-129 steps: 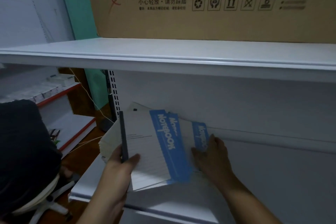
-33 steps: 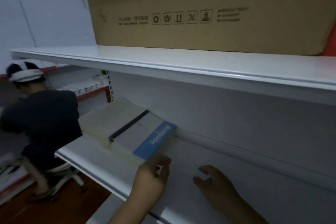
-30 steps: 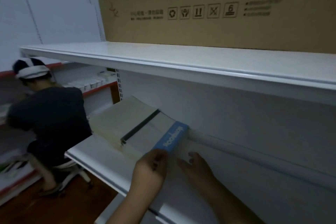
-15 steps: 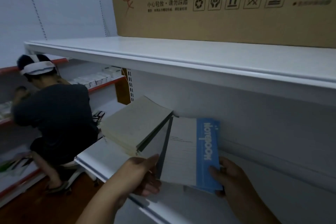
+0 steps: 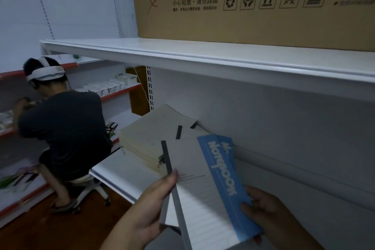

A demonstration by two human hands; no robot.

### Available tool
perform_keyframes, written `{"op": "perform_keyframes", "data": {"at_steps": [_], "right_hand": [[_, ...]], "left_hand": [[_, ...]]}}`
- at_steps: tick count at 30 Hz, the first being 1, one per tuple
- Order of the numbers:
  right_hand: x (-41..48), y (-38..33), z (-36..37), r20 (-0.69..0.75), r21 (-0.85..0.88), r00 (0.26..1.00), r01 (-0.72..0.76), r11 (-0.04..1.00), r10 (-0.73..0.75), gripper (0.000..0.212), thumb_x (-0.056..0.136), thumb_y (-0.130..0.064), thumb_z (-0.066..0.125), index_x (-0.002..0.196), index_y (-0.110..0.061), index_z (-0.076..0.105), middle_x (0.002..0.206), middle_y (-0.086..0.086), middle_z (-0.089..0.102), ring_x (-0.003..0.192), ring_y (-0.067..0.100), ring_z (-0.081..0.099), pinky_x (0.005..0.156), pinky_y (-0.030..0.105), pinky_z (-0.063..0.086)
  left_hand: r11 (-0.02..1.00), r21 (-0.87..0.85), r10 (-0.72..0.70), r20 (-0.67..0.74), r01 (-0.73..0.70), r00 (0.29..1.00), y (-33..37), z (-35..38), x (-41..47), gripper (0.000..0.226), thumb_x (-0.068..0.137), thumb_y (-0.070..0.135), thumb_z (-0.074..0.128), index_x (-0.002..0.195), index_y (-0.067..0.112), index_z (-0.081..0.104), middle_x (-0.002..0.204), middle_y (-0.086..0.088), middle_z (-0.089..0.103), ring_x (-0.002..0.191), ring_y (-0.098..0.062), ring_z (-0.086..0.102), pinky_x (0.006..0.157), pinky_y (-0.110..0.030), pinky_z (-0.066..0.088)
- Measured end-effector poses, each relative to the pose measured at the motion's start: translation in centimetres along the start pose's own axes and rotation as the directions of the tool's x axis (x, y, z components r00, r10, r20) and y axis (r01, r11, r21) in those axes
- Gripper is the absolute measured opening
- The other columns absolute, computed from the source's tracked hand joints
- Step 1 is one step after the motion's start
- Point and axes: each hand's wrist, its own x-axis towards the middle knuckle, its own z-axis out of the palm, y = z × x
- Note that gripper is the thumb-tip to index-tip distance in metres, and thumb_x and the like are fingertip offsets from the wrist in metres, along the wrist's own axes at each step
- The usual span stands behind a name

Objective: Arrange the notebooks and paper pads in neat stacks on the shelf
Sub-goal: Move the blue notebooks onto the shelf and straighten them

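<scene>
Both my hands hold a bundle of notebooks (image 5: 205, 195) with white lined covers, a blue "NOTEBOOK" band and dark grey spines, raised over the white shelf (image 5: 121, 174). My left hand (image 5: 154, 209) grips the spine side, thumb on the top cover. My right hand (image 5: 263, 211) pinches the blue edge. Behind them a stack of cream paper pads (image 5: 150, 138) lies on the shelf against the back panel, with two more notebooks fanned between the stack and the bundle.
A large cardboard box (image 5: 253, 2) sits on the upper shelf (image 5: 203, 57). At the left a person in a dark shirt (image 5: 63, 126) crouches on a stool in front of red-edged shelves holding small white boxes (image 5: 109, 87). Brown floor lies below.
The notebooks lay beside the pad stack a second ago. Both hands have since lifted a bundle off the shelf and drawn it toward me; my view has swung slightly right and closer.
</scene>
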Motion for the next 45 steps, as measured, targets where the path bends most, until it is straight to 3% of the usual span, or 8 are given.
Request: {"op": "perform_keyframes", "data": {"at_steps": [6, 11, 16, 22, 25, 33, 40, 45], "right_hand": [[-1.3, -1.3, -4.0, -0.437, 0.053, 0.899, -0.011, 0.999, 0.033, 0.012, 0.083, -0.003, 0.061, 0.088, -0.013, 0.061, 0.057, 0.007, 0.062, 0.056, 0.026, 0.05, 0.054, 0.028, 0.037], [-0.5, -0.5, 0.2, -0.289, -0.213, 0.954, 0.021, 0.977, -0.084, 0.019, 0.064, -0.016, 0.066, 0.081, -0.009, 0.061, 0.046, 0.003, 0.063, 0.035, 0.015, 0.055, 0.032, 0.019, 0.036], [2.8, 0.3, 3.9, -0.206, -0.471, 0.957, 0.083, 0.878, -0.202, 0.025, 0.078, -0.028, 0.07, 0.063, -0.013, 0.055, 0.058, -0.001, 0.059, 0.059, 0.014, 0.057, 0.058, 0.028, 0.04], [9.0, 2.8, 3.3, -0.354, -0.52, 0.935, -0.181, 0.835, -0.017, 0.063, 0.071, -0.063, 0.061, 0.117, -0.021, 0.05, 0.113, 0.004, 0.059, 0.102, 0.023, 0.061, 0.087, 0.037, 0.051], [8.0, 3.0, 1.7, -0.332, -0.553, 0.943, -0.192, 0.811, -0.003, 0.035, 0.088, -0.038, 0.058, 0.11, -0.012, 0.061, 0.101, 0.008, 0.066, 0.083, 0.021, 0.062, 0.064, 0.026, 0.046], [2.7, -1.0, 0.2, -0.35, 0.147, 0.937, 0.05, 0.988, 0.004, 0.016, 0.089, 0.002, 0.049, 0.093, -0.004, 0.062, 0.039, 0.0, 0.052, 0.026, 0.007, 0.036, 0.031, 0.01, 0.024], [7.1, 0.7, 4.7, -0.349, -0.614, 0.924, -0.1, 0.783, -0.157, 0.06, 0.089, -0.054, 0.047, 0.14, -0.024, 0.038, 0.126, 0.002, 0.056, 0.114, 0.021, 0.056, 0.096, 0.032, 0.042], [8.9, 2.5, 3.0, -0.378, -0.519, 0.922, -0.284, 0.806, 0.081, 0.063, 0.085, -0.054, 0.054, 0.133, -0.015, 0.04, 0.126, 0.005, 0.059, 0.106, 0.021, 0.061, 0.088, 0.031, 0.049]], "left_hand": [[0.98, 0.131, 0.161, -0.072, -0.15, 0.984, -0.9, -1.7, 0.2, 0.034, 0.081, -0.008, 0.06, 0.114, 0.001, 0.059, 0.101, -0.016, 0.073, 0.087, -0.029, 0.072, 0.066, -0.031, 0.06], [0.965, 0.15, 0.225, -0.055, -0.214, 0.973, -1.2, -0.8, 0.2, 0.034, 0.08, 0.008, 0.061, 0.113, 0.006, 0.061, 0.103, -0.01, 0.074, 0.092, -0.023, 0.071, 0.065, -0.024, 0.058], [0.963, 0.154, 0.246, -0.178, -0.22, 0.953, -0.1, -2.0, -0.9, 0.028, 0.084, -0.013, 0.052, 0.105, 0.002, 0.063, 0.088, -0.016, 0.075, 0.074, -0.028, 0.073, 0.054, -0.029, 0.058], [0.926, 0.241, 0.361, -0.329, -0.292, 0.873, 1.4, -3.5, -1.6, 0.032, 0.092, -0.003, 0.046, 0.119, 0.011, 0.053, 0.097, -0.014, 0.068, 0.081, -0.028, 0.065, 0.059, -0.032, 0.047], [0.909, 0.291, 0.395, -0.366, -0.3, 0.843, 2.1, -3.9, -1.8, 0.026, 0.095, 0.002, 0.046, 0.115, 0.017, 0.05, 0.098, -0.012, 0.065, 0.08, -0.024, 0.064, 0.057, -0.031, 0.045], [0.899, 0.367, 0.368, -0.335, -0.239, 0.868, 2.5, -5.1, -1.4, 0.026, 0.091, 0.023, 0.057, 0.116, 0.023, 0.051, 0.1, -0.005, 0.069, 0.087, -0.022, 0.068, 0.062, -0.029, 0.052], [0.916, 0.327, 0.334, -0.301, -0.232, 0.893, 2.0, -3.0, -0.7, 0.03, 0.09, 0.003, 0.054, 0.114, 0.021, 0.051, 0.095, -0.003, 0.068, 0.079, -0.017, 0.066, 0.05, -0.02, 0.049], [0.92, 0.302, 0.342, -0.302, -0.251, 0.89, 2.3, -3.0, -0.3, 0.033, 0.09, 0.0, 0.052, 0.116, 0.02, 0.052, 0.094, -0.005, 0.067, 0.08, -0.022, 0.065, 0.057, -0.029, 0.045]]}}
